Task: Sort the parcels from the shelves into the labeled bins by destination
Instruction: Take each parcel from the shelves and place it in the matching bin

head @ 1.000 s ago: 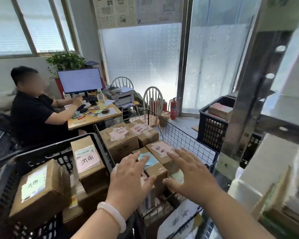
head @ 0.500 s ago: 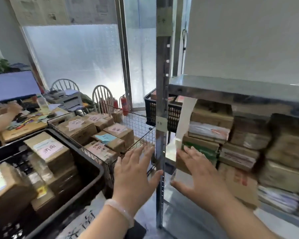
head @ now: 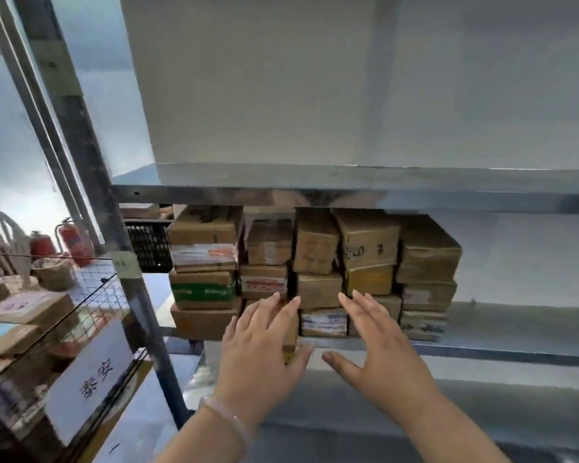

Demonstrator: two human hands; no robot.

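Note:
Several brown cardboard parcels (head: 315, 262) are stacked in rows on a metal shelf (head: 482, 349). My left hand (head: 264, 342), a pale bracelet on its wrist, reaches toward the lower parcels with straight spread fingers, its fingertips over a bottom-row box (head: 290, 332). My right hand (head: 375, 342) hovers open beside it, in front of a parcel with a white label (head: 323, 324). Neither hand holds anything. At the far left stands a wire bin (head: 94, 295) with sorted parcels and a white destination sign (head: 87, 379).
The shelf's grey upright post (head: 91, 168) stands between the bin and the parcels. An upper shelf board (head: 348, 188) overhangs the stack. A black crate (head: 149, 245), red fire extinguishers (head: 74, 240) and a white chair (head: 0, 235) lie behind.
My view has swung right from the bins to the shelf. Both open hands moved with it, from above the wire bin to the lower parcels on the shelf.

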